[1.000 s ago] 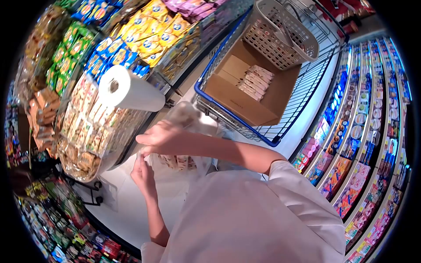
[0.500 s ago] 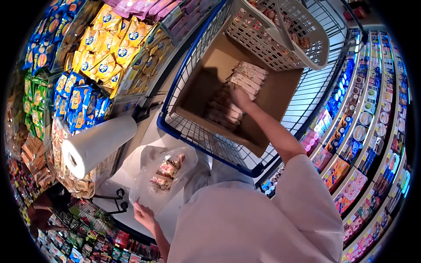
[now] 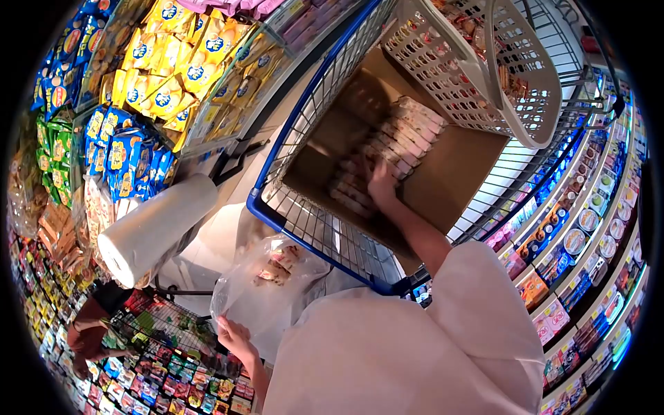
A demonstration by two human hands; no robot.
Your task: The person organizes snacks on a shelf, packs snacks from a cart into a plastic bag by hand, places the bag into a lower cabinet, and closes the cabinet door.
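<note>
My left hand (image 3: pixel 236 337) is at the lower left, its fingers closed on the edge of a clear plastic bag (image 3: pixel 259 304). Inside the bag lie a few wrapped snack packets (image 3: pixel 278 266) with pink and white print. My right hand (image 3: pixel 382 185) reaches down into a cardboard box (image 3: pixel 456 173). Its fingertips are among a long row of similar wrapped snack packets (image 3: pixel 409 133), stacked side by side; whether they grip one is hidden. The box stands in a blue-rimmed wire shopping cart (image 3: pixel 325 238).
A beige plastic basket (image 3: pixel 477 90) holding packets sits beyond the box. A roll of plastic bags (image 3: pixel 155 228) is at the left, below yellow snack bags (image 3: pixel 166 76) and blue snack bags (image 3: pixel 124 155). Stocked shelves (image 3: pixel 574 200) line the right. Another person (image 3: pixel 97 325) stands lower left.
The view has shifted, so cart, box and basket sit further right. My right hand is now lower along the packet row. My left hand still holds the bag.
</note>
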